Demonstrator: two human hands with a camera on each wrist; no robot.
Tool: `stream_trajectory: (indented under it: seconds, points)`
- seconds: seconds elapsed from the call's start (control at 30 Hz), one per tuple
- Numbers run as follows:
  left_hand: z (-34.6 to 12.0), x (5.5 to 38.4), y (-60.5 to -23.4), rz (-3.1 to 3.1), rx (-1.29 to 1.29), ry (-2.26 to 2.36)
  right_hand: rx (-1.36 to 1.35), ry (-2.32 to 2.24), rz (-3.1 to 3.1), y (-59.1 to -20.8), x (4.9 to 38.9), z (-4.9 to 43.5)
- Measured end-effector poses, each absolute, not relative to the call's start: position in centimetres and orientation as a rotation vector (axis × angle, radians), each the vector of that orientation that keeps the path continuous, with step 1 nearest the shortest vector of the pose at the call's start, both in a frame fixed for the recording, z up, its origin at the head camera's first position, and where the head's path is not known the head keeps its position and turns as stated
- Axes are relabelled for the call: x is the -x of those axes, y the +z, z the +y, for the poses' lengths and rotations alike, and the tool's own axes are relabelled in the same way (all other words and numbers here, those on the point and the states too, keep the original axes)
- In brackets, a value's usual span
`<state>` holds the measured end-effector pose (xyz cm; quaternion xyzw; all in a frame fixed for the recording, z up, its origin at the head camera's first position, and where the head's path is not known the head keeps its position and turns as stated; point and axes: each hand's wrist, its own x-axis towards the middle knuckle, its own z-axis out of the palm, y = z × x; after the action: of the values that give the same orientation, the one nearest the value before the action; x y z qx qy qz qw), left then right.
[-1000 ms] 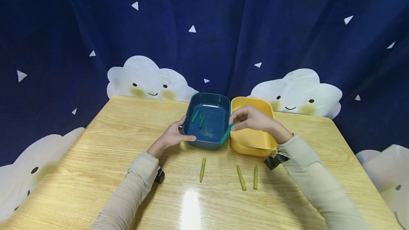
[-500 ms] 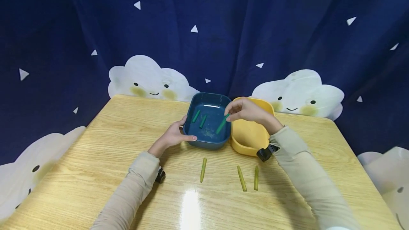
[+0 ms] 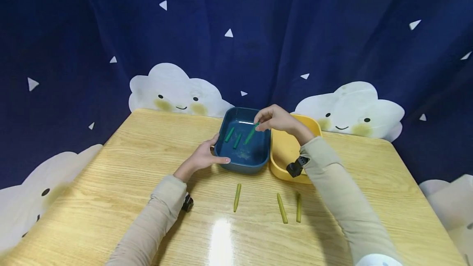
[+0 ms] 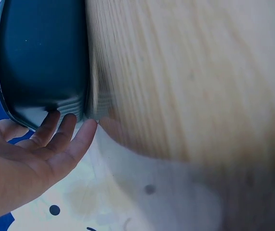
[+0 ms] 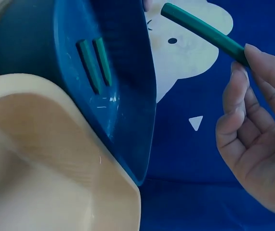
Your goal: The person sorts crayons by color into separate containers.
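A dark blue plastic bin [image 3: 242, 167] stands at the back middle of the table with two green crayons [image 3: 229, 134] lying in it. My left hand [image 3: 203, 155] holds the bin at its near left corner, thumb along the front; in the left wrist view its fingers [image 4: 62, 137] touch the outer wall. Above the bin, my right hand [image 3: 277, 119] pinches one end of a third green crayon [image 3: 251, 134] between thumb and fingers. That crayon [image 5: 204, 33] slants clear of the hand in the right wrist view.
A yellow bin [image 3: 288, 147] stands against the blue bin's right side, partly hidden by the right arm. Three yellow crayons [image 3: 237, 197] lie apart on the wooden table [image 3: 155, 134] in front of the bins. A dark blue curtain [image 3: 255, 32] with clouds hangs behind.
My right hand has moved left and away from me, carrying the green crayon from the bin's near right edge to over its middle. The left hand stays on the blue bin.
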<state>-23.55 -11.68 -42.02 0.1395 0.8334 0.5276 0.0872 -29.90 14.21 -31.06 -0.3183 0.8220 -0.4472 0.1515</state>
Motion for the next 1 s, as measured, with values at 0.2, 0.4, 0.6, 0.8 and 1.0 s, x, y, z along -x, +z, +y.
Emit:
stream_trajectory:
  seconds: [0.2, 0.4, 0.6, 0.8, 1.0]
  points:
    - [-11.9, 23.6, -42.0, 2.471, -0.411, 1.569, 0.807, -1.315, 2.403, -31.2, 31.4, 13.3]
    - [-11.9, 23.6, -41.9, 2.481, -0.420, 1.555, 0.669, -1.342, 2.447, -31.8, 32.7, 12.5]
    - [-11.7, 23.6, -41.9, 2.460, -0.444, 1.577, 0.624, -1.303, 2.452, -32.8, 34.0, 11.7]
    - [-11.9, 23.6, -41.8, 2.475, -0.441, 1.556, 0.683, -1.257, 2.437, -33.8, 34.9, 10.0]
    - [-12.0, 23.4, -41.9, 2.533, -0.388, 1.469, 0.718, -1.164, 2.388, -34.9, 35.3, 8.4]
